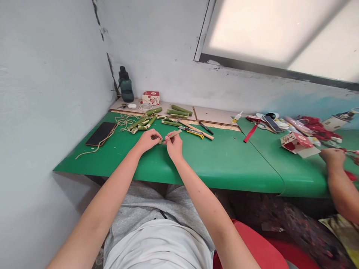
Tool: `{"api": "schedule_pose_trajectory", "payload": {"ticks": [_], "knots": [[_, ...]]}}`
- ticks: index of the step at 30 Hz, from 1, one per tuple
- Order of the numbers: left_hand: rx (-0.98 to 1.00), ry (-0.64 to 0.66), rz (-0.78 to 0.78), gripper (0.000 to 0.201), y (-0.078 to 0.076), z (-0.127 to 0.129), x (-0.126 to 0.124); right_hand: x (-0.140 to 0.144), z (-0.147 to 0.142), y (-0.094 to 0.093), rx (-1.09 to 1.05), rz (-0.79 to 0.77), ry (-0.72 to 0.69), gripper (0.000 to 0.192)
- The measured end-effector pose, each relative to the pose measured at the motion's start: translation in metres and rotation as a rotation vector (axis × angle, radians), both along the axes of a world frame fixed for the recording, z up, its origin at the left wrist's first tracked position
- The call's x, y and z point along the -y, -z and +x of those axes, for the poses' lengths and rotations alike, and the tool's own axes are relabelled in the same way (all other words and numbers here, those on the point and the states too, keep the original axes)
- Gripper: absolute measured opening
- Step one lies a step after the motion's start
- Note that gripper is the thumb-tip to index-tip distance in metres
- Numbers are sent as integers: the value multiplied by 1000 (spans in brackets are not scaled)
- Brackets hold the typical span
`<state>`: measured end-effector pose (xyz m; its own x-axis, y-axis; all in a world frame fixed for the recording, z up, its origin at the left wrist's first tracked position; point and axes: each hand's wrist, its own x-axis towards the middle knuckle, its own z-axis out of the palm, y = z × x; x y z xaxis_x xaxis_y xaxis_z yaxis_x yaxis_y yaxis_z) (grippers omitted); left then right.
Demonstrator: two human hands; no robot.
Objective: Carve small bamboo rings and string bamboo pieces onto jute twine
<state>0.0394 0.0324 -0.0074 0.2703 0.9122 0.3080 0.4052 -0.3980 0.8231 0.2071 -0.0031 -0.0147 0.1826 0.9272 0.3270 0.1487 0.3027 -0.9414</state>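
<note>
My left hand (148,142) is closed, with thumb and fingertips pinching a small pale tan piece (160,141) just above the green table top. My right hand (174,146) grips a slim tool with a light wooden handle (176,133) much like a pen. The tool's thin end points left at the small piece; whether they touch is too small to tell. Just beyond my hands lie a yellow utility knife (193,132), a wooden stick (200,133) and cut green stems (144,122). Beige cord (123,121) trails left of the stems.
A dark phone (101,133) lies at left. Against the wall stand a bottle (126,87) and a red-and-white box (150,98). A black marker (206,128) and glue bottle (237,117) are farther right. At far right, another person's hand (333,158) works beside an opened box (298,143).
</note>
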Motion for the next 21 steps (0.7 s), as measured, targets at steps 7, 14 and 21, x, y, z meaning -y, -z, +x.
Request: {"api": "schedule_pose_trajectory", "payload": {"ticks": [7,14,21], "knots": [[-2,6,0,11,2,-1,-1,0,0,0,-13,1,-7,14],[1,-2,-2,10,3,0,-1,0,-1,0,-14,-14,-30,14],[0,-3,-2,11,2,0,-1,0,0,0,-40,-13,-3,15]]}}
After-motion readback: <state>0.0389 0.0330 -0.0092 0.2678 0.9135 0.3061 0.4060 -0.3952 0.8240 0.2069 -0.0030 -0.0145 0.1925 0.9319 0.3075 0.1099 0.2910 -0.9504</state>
